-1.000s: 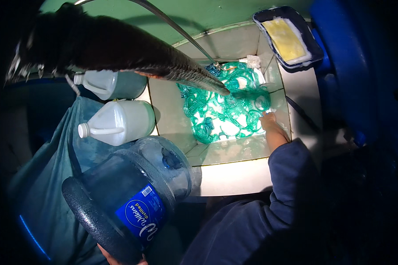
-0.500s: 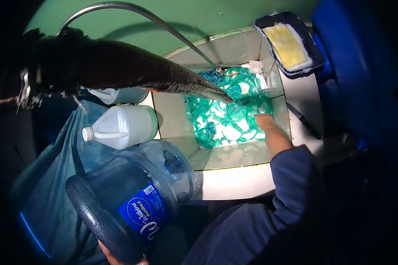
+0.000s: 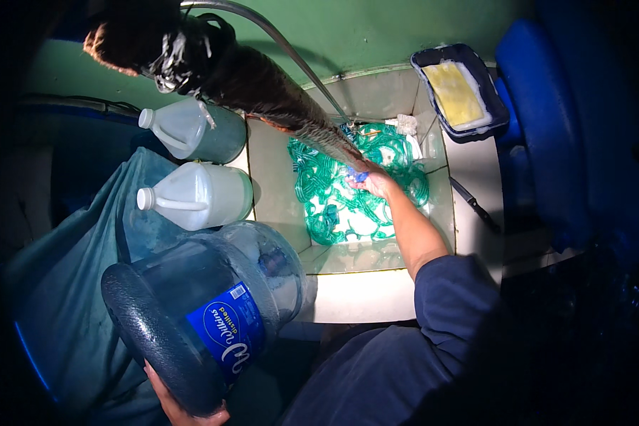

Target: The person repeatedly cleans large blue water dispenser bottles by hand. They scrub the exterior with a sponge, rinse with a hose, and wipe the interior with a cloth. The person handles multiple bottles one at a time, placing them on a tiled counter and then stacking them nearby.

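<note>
Large blue-tinted water jug (image 3: pixel 206 312), tipped on its side with its ribbed base toward the camera and a blue label facing up, resting beside the sink. Tangled green tubing (image 3: pixel 348 195) (many loops, piled loosely) lies inside the white sink basin (image 3: pixel 277 192), covering most of its floor.
</note>
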Demonstrator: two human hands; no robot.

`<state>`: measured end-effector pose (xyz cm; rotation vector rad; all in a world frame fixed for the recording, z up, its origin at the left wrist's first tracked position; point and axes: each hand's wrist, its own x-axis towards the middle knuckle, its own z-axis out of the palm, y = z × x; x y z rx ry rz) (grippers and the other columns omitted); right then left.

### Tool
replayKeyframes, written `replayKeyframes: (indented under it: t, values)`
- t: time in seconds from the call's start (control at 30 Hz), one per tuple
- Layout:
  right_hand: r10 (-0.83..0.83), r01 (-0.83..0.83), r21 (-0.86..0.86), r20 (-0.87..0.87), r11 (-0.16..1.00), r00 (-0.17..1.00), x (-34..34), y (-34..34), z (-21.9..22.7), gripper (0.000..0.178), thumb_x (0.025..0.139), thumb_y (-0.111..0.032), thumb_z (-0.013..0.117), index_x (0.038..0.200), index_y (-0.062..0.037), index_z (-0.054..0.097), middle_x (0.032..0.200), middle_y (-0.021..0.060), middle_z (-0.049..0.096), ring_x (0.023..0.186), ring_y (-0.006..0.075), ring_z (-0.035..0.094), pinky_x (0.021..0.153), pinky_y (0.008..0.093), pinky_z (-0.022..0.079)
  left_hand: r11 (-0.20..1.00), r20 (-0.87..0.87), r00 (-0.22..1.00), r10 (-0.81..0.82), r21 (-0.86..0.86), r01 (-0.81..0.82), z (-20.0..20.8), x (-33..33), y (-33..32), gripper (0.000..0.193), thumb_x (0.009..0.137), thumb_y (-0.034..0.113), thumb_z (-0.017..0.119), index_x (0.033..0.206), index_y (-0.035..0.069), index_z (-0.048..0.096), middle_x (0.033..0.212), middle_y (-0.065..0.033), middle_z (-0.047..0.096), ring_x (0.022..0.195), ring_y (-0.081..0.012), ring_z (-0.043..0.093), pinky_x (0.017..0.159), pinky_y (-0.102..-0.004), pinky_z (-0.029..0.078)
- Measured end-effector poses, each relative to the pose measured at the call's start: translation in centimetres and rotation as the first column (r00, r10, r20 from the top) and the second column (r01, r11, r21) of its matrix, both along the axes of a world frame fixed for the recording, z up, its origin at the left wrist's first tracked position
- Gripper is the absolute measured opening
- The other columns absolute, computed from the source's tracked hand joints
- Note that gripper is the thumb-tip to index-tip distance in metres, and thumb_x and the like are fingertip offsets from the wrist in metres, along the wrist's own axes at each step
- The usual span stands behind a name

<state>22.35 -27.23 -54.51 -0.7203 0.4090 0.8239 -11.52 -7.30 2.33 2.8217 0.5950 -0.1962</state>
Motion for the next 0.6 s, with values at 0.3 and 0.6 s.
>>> replayKeyframes:
  t: [0.3,0.6]
  values:
    - [0.005,-0.005,0.000,0.016,1.000,1.000,-1.7,-0.3,1.0,0.035,0.098,-0.026,0.064,0.125,-0.0062,0.054,0.102,0.0124,0.067,0.076,0.0196,0.067,0.057,0.0270,0.054,0.993,0.009,0.995,-0.099,0.060,0.098,-0.1,0.2,0.3,0.116,0.059,0.022,0.084,0.153,-0.003,0.022,0.153,-0.0278,0.031,0.143,-0.0411,0.030,0.118,-0.0475,0.023]
    - [0.192,-0.209,0.129,0.133,0.969,0.972,-1.9,-2.4,0.3,0.040,0.101,-0.024,0.057,0.139,-0.0144,0.050,0.082,-0.0026,0.052,0.059,0.0064,0.044,0.048,0.0212,0.033,0.995,0.104,0.994,-0.040,-0.092,0.050,-0.9,-0.3,1.2,0.128,0.060,0.053,0.086,0.153,-0.005,0.020,0.155,-0.0252,0.028,0.143,-0.0370,0.032,0.117,-0.0473,0.025]
